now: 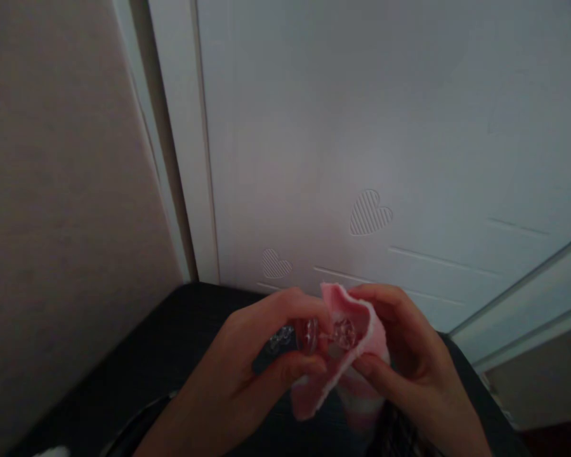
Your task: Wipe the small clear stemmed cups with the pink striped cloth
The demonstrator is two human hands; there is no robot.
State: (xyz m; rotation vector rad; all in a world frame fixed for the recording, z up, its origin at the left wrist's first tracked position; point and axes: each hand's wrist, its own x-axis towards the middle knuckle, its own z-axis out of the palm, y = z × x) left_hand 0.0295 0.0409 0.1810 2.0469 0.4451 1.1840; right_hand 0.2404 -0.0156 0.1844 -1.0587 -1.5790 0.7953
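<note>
Between my two hands is a soft pink-and-white piece of knit fabric (pixel 375 336) that looks like a sock, its opening spread toward me. My right hand (pixel 413 362) grips its right side, thumb in front and fingers behind. Closed at the left of the opening, my left hand (pixel 261 355) has thumb and index finger around a clear plastic piece (pixel 307 335). A knobbly clear part (pixel 345 333) of similar plastic shows inside the opening; whether the two are joined I cannot make out. More clear plastic (pixel 280 337) shows behind my left hand's fingers.
Beneath my hands is a dark tabletop (pixel 185 330). A white panel (pixel 285 146) with engraved hearts stands right behind it. A beige wall (pixel 66 190) rises at the left. Something white (pixel 54 452) peeks in at the bottom left edge.
</note>
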